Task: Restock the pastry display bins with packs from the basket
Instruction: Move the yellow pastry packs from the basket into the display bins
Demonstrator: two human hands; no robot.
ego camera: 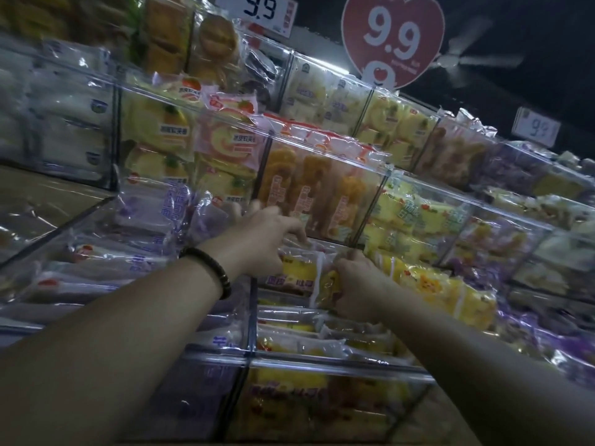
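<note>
Both arms reach up into a clear plastic display bin [322, 362] in the middle of the tiered rack. My left hand [264, 243], with a dark bead bracelet on its wrist, rests fingers-down on the yellow pastry packs [297, 268] at the bin's back. My right hand [357, 281] is closed around the end of one yellow pastry pack [326, 284] lying on top of the pile. The basket is out of view.
Clear bins of wrapped cakes fill the rack: purple-labelled packs [151, 217] to the left, orange pastries [309, 188] just above the hands, yellow packs [444, 291] to the right. A red heart price sign [391, 37] and white price tags [536, 127] stand on top.
</note>
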